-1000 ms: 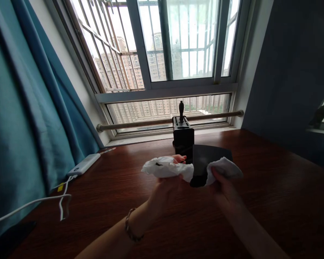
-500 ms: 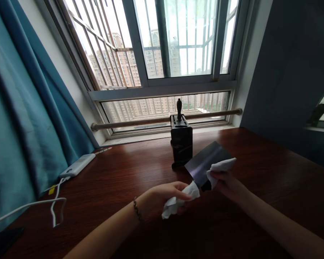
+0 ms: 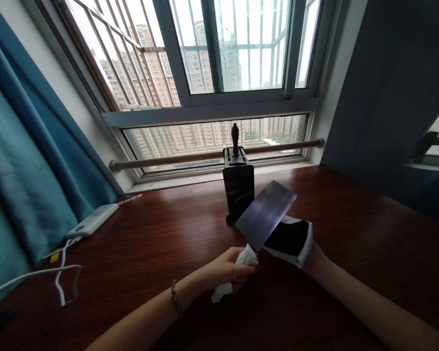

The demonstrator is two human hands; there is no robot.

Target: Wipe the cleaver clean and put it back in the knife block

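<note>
A cleaver with a broad dark blade (image 3: 265,214) is held tilted above the brown wooden table (image 3: 149,243), its tip pointing up and to the right. My left hand (image 3: 227,270) is closed round the handle end through a crumpled white tissue (image 3: 221,290). My right hand (image 3: 314,261) is behind and below the blade. It is covered by a second white tissue (image 3: 289,239) that it holds against the blade's far side, and its fingers are hidden. Just behind the blade stands a black knife block (image 3: 237,187) with one knife handle (image 3: 235,138) sticking up.
A white power bank (image 3: 91,220) with a white cable (image 3: 58,278) lies at the table's left edge by the teal curtain (image 3: 29,161). A barred window (image 3: 219,53) and a wooden rail (image 3: 190,156) run along the back. A dark wall (image 3: 391,87) stands at the right.
The blade has swung up from lying flat between my hands to a tilted pose. My left hand has dropped to the handle end. My right hand has slid its tissue behind the blade.
</note>
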